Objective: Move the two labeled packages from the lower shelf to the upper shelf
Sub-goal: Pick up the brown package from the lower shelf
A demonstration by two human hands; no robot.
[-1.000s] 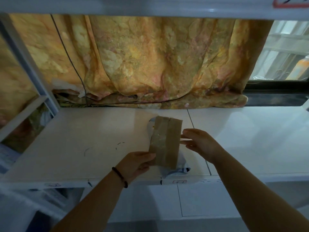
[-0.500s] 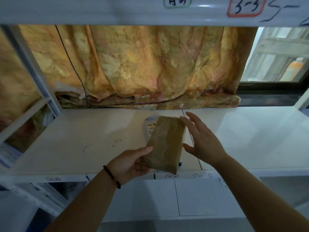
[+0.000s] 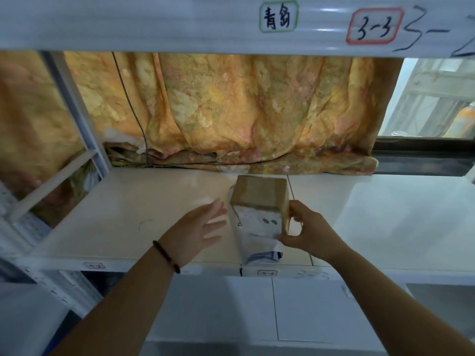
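Note:
A small brown cardboard box (image 3: 259, 194) with a white label on its near face stands over the white shelf (image 3: 128, 217), near the shelf's middle. My right hand (image 3: 305, 232) grips the box at its right side and lower corner. Under the box lies a white plastic mailer package (image 3: 257, 250), reaching to the shelf's front edge. My left hand (image 3: 198, 229) hovers just left of the box, fingers spread, touching nothing; a dark bead bracelet is on that wrist.
An orange flowered curtain (image 3: 231, 111) hangs behind the shelf. The beam (image 3: 180, 24) of the shelf above crosses the top, with handwritten labels. A white upright post (image 3: 77, 119) stands at the left. A window shows at the far right.
The box went from my left hand to my right hand and turned its labelled face toward me. My left hand let go and opened. The view tilted up.

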